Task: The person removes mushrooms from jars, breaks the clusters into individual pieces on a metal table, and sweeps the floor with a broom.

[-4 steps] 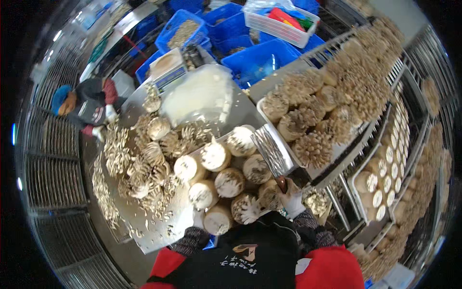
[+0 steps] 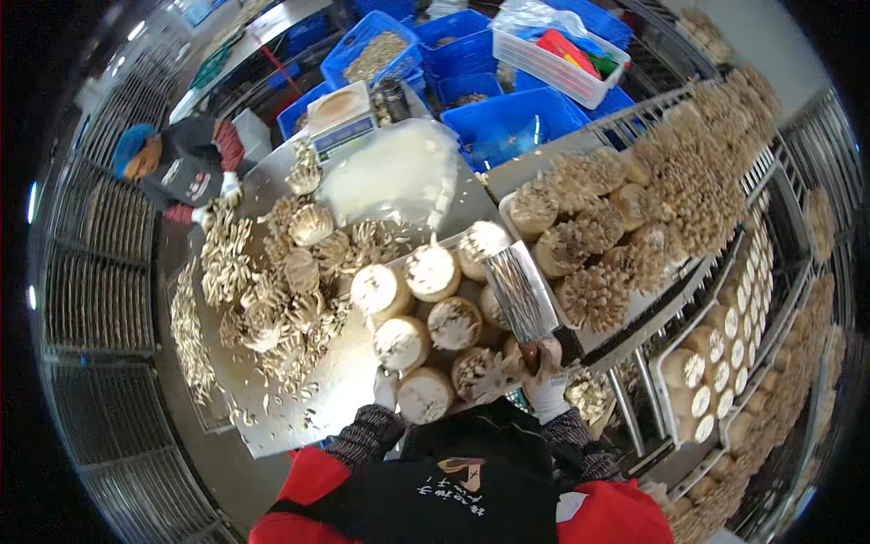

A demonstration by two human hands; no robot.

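In my gloved right hand point(image 2: 546, 381) is a cleaver with a broad, smeared metal blade point(image 2: 521, 290); my fingers are closed round its brown handle point(image 2: 528, 352). The blade covers part of the mushroom blocks at the right of a white tray. My gloved left hand point(image 2: 387, 388) is at the tray's near left corner, fingers extended and touching or nearly touching the nearest pale round mushroom block point(image 2: 424, 396). Another block point(image 2: 401, 343) is just beyond my fingertips. A cluster of mushroom stems point(image 2: 489, 374) spreads from a block between my hands.
Loose mushroom clusters point(image 2: 304, 272) cover the left of the metal table point(image 2: 335, 385). A co-worker point(image 2: 186, 168) handles mushrooms at its far left. Clear plastic bags point(image 2: 390, 172) lie behind. More mushroom blocks point(image 2: 594, 295) fill the right side; blue crates point(image 2: 512, 127) stand at the back.
The whole view has shifted slightly. Relative to the tray, the cleaver has come a little nearer and left, covering more of the blocks. My left fingers reach slightly farther up beside the near block.
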